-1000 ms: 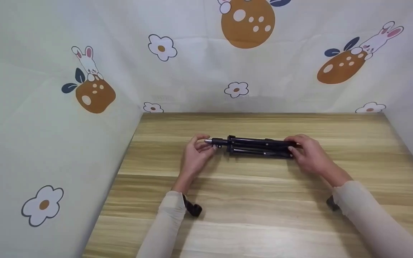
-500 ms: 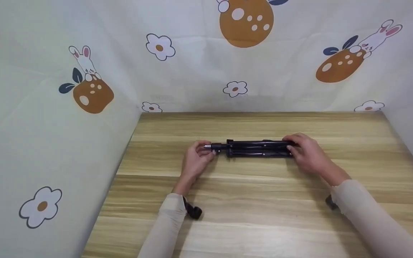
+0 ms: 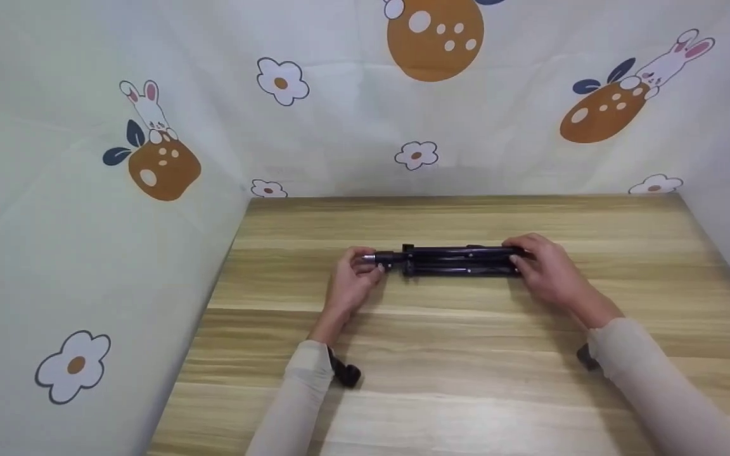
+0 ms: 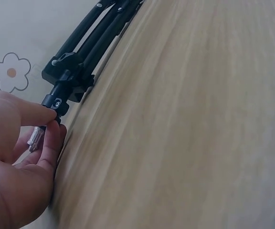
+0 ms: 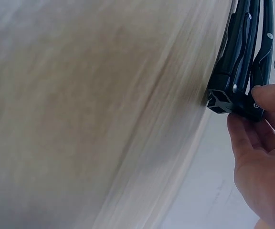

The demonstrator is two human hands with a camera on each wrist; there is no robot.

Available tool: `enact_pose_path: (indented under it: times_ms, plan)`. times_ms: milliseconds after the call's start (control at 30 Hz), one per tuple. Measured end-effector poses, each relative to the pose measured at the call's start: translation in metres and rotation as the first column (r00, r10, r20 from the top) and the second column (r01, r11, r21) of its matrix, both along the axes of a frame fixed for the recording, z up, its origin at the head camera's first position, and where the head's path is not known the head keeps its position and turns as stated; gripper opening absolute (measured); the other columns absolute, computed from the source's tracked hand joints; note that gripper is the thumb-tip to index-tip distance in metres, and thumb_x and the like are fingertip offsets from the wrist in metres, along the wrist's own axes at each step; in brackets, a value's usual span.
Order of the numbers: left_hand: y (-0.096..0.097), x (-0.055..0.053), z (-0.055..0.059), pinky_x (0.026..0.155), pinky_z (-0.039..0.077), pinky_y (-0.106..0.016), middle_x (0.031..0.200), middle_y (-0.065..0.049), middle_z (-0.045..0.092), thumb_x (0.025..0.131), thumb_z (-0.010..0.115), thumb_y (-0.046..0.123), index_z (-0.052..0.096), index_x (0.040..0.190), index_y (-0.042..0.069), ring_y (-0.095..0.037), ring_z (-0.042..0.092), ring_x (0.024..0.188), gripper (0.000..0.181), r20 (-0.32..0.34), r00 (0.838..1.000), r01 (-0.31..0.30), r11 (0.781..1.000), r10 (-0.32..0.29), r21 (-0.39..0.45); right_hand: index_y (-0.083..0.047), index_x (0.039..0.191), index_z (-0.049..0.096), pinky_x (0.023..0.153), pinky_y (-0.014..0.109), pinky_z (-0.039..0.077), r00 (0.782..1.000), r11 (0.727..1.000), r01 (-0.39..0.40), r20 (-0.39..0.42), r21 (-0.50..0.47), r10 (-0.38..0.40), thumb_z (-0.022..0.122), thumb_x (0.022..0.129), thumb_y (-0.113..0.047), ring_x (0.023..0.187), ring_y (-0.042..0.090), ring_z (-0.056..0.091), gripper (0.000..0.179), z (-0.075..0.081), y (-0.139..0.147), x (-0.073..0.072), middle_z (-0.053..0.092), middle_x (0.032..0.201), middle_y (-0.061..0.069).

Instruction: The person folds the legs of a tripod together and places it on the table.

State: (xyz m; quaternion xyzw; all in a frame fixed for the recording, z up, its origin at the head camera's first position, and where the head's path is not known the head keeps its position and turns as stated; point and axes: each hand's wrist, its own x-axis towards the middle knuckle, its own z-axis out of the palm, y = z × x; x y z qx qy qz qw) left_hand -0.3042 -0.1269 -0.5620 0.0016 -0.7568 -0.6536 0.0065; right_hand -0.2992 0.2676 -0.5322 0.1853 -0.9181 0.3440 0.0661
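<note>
A folded black tripod stand (image 3: 460, 261) lies sideways across the wooden table, its silver-tipped neck toward the left. My left hand (image 3: 349, 282) pinches that neck between thumb and fingers; in the left wrist view the silver tip (image 4: 36, 138) sticks out past the fingers, by the palm. At the other end, my right hand (image 3: 552, 272) grips the leg ends with thumb and fingers. The right wrist view shows the thumb pressed on one leg and a square, hollow black leg end (image 5: 219, 101) beside the fingertips.
The wooden table (image 3: 441, 354) meets a pale patterned cloth (image 3: 339, 126) at its back and sides. A black wrist mount (image 3: 345, 372) juts from the left sleeve, and another dark mount (image 3: 587, 358) shows at the right sleeve.
The tripod's left end has dropped slightly toward me since a second ago, the left hand moving with it. The stand has turned a little about its length. Both hands keep their hold.
</note>
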Motion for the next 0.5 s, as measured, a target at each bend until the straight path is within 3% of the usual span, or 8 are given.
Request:
enact_pose_path:
  times_ms: [267,500]
  plan:
    - [0.0003,-0.0007,-0.0026,0.094,0.067,-0.029,0.127,-0.017,0.074,0.090,0.078,-0.005,0.063,0.132,0.003,-0.026,0.073,0.112,0.046,0.050,0.999,0.001,0.999,-0.003,0.032,-0.001,0.134,0.071,0.117,0.066,0.050,1.000,1.000,0.005,0.025,-0.017,-0.005,0.065,0.105,0.000,0.129,0.046,0.065,0.030,-0.0013,0.0016,-0.0005,0.071,0.133,0.023]
    - [0.0007,-0.0014,-0.0030,0.093,0.066,-0.027,0.126,-0.020,0.074,0.091,0.078,-0.005,0.062,0.132,-0.001,-0.027,0.074,0.110,0.044,0.011,1.000,0.009,0.999,-0.009,0.032,0.000,0.135,0.070,0.117,0.066,0.050,1.000,1.000,0.006,0.023,-0.014,-0.006,0.065,0.105,0.000,0.130,0.046,0.065,0.030,-0.0014,0.0016,-0.0005,0.070,0.134,0.023]
